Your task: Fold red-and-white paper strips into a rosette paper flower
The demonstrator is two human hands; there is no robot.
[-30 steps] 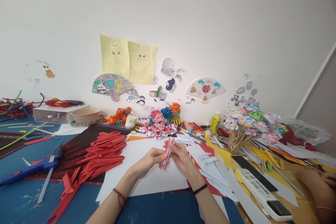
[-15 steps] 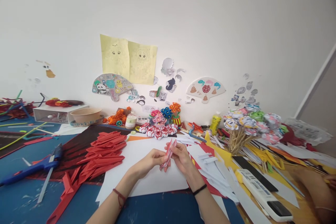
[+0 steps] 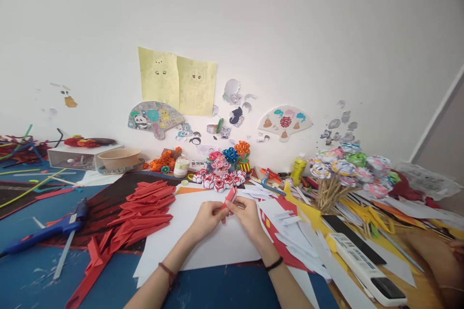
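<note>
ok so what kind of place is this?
Likely a paper-craft worktable: both hands fold a red-and-white paper piece, beside a pile of folded red paper, a blue glue gun and paper flowers on sticks.

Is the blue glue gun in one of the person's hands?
No, the glue gun lies on the table far to the left, while the left hand and right hand pinch a folded red and white paper.

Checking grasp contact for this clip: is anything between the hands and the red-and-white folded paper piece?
Nothing visible. The left hand and right hand both pinch the folded paper piece directly, above the white sheet.
</note>
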